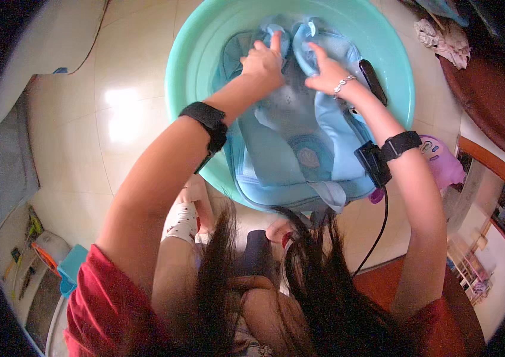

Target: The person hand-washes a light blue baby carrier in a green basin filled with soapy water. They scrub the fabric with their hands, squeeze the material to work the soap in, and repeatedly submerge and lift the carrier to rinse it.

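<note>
A light blue backpack [304, 159] lies with its shoulder straps facing up in a round turquoise basin [182, 65]. It looks wet, and cloudy water shows around it. My left hand [262, 64] rests at the far end of the left strap, index finger stretched forward and the other fingers partly bent. Over the right strap [331, 128] is my right hand [331, 76], its thumb and index finger spread apart. That hand's other fingers are partly hidden. Beside my right wrist, a dark oblong object [373, 82] sits along the basin's inner right side; I cannot make out its kind.
Pale floor tiles [74, 128] surround the basin. A pink-purple plastic item [441, 162] stands right of it. Farther right are a dark brown rounded piece of furniture [493, 101] and a crumpled whitish cloth [445, 41]. A black cable [385, 220] hangs from my right wrist strap.
</note>
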Motion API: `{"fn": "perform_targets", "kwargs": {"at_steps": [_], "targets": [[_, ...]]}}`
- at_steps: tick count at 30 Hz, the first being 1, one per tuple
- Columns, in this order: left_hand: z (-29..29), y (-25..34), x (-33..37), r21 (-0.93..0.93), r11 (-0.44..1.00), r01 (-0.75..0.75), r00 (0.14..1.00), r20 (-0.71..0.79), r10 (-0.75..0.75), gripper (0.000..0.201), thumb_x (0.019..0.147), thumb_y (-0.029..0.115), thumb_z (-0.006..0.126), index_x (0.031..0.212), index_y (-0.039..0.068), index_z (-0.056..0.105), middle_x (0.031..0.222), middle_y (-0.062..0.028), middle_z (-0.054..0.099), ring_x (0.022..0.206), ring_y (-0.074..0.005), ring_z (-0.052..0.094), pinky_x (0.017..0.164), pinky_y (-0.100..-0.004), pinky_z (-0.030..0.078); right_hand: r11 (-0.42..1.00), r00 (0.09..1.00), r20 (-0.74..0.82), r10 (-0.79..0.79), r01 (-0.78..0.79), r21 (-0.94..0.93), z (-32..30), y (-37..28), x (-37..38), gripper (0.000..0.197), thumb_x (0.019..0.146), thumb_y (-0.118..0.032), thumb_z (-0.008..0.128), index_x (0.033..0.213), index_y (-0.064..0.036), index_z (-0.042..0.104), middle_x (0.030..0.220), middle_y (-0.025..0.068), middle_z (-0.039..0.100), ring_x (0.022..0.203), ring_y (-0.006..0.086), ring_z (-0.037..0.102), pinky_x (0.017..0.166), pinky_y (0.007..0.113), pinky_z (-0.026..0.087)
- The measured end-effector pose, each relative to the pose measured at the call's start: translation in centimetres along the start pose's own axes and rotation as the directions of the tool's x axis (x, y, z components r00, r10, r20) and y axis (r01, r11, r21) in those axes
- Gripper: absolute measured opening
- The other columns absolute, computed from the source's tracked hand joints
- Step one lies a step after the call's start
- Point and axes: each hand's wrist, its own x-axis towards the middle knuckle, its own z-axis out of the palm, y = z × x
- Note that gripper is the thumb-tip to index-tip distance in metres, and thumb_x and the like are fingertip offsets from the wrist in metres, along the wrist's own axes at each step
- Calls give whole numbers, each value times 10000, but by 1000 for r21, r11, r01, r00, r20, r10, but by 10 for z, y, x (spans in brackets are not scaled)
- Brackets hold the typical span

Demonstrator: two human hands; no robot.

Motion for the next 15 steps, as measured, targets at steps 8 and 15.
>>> {"fn": "perform_targets", "kwargs": {"at_steps": [8, 15], "targets": [[-19, -24, 5, -460, 887, 45, 990, -95, -100, 758, 631, 409, 577, 1194, 4, 269, 941, -230, 542, 887, -347, 528, 775, -369, 421, 743, 987, -62, 150, -71, 665, -33, 13, -12, 700, 704, -405, 593, 1206, 3, 326, 1126, 118, 462, 978, 184, 474, 830, 285, 373], [-16, -42, 21, -486, 874, 16, 965, -221, -141, 509, 674, 431, 529, 847, -47, 558, 765, -231, 568, 771, -331, 568, 703, -396, 436, 944, 913, -399, 91, 49, 326, -6, 41, 10, 504, 751, -393, 507, 995, 48, 500, 928, 218, 552, 874, 298, 539, 768, 340, 407]]}}
